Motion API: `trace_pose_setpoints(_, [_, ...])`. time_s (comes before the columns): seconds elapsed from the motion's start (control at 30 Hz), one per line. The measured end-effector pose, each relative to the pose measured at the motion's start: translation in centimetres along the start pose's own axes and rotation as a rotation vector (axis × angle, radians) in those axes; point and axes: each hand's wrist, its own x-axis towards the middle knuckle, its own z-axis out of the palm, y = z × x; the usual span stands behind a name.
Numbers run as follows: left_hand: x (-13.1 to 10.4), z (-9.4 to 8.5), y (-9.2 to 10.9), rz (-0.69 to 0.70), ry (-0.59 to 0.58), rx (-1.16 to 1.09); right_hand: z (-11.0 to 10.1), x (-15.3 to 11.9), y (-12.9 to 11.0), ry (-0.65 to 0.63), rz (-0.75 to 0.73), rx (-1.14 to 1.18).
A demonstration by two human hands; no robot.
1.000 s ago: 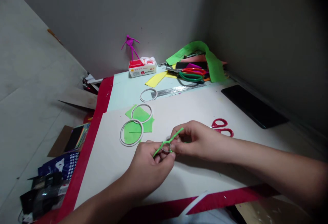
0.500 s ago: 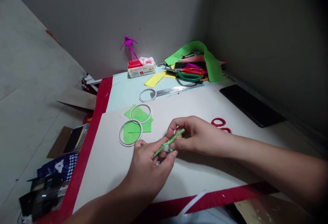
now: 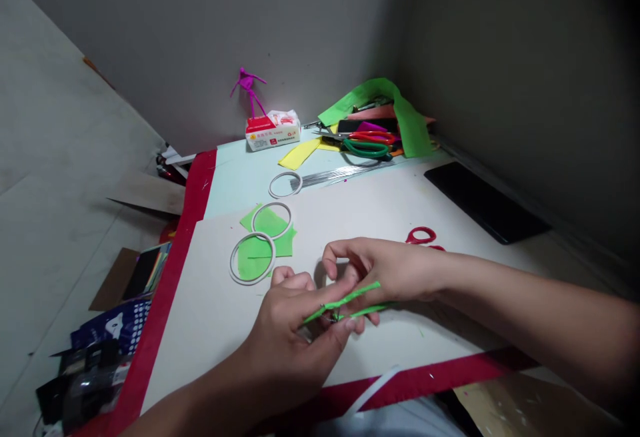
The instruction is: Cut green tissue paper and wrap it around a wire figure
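A narrow green strip (image 3: 355, 296), seemingly paper-covered, stretches between my hands in two thin lengths, with a small bit of dark wire (image 3: 331, 316) at their join. My left hand (image 3: 295, 320) pinches the join between thumb and fingers. The fingers of my right hand (image 3: 383, 269) are closed around the same piece, partly hidden behind the two lengths. Left of my hands, two white rings (image 3: 231, 265) lie over green paper pieces (image 3: 285, 245). Red-handled scissors (image 3: 421, 234) are partly covered by my right wrist.
Behind lie a third ring (image 3: 271, 187) and a bundle of thin wires (image 3: 333, 174). Further back are a small box (image 3: 273, 136), a purple figure (image 3: 247, 84), green-handled scissors (image 3: 367, 150), yellow paper (image 3: 300, 154) and a long green strip (image 3: 415, 130). A black phone-like slab (image 3: 485, 200) lies to the right.
My hands and the green piece have come slightly nearer to me. The piece has turned, and a second green length now shows beside the first, under my right hand.
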Motion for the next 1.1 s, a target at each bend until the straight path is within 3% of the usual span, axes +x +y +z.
trace_pose_setpoints(0.13, [0.5,-0.8,0.5,0.017,-0.151,-0.028,0.0,0.0,0.1,-0.115,0.036,-0.018])
trace_pose_setpoints(0.43, [0.5,-1.0,0.2,0.027,-0.126,0.029,-0.1,-0.2,0.0,-0.119,0.091,-0.020])
trace_pose_setpoints(0.63, [0.5,-1.4,0.1,0.179,-0.015,-0.013,-0.6,-0.2,0.0,-0.140,0.093,0.043])
trace_pose_setpoints(0.8, [0.4,-1.6,-0.3,0.208,0.110,0.000,-0.9,-0.3,0.3,-0.160,0.106,0.041])
trace_pose_setpoints(0.9, [0.5,-1.7,-0.2,0.143,0.133,-0.015,-0.9,-0.3,0.2,-0.173,0.120,-0.007])
trace_pose_setpoints(0.97, [0.6,-1.8,-0.1,0.031,0.132,-0.033,-0.9,-0.2,0.1,-0.139,0.124,-0.065])
trace_pose_setpoints(1.03, [0.7,-1.8,0.0,-0.146,0.176,-0.077,-0.9,-0.1,0.0,0.012,0.031,-0.171])
trace_pose_setpoints(1.1, [0.7,-1.8,0.0,-0.356,0.249,-0.169,-1.0,-0.1,-0.2,0.295,-0.167,-0.317])
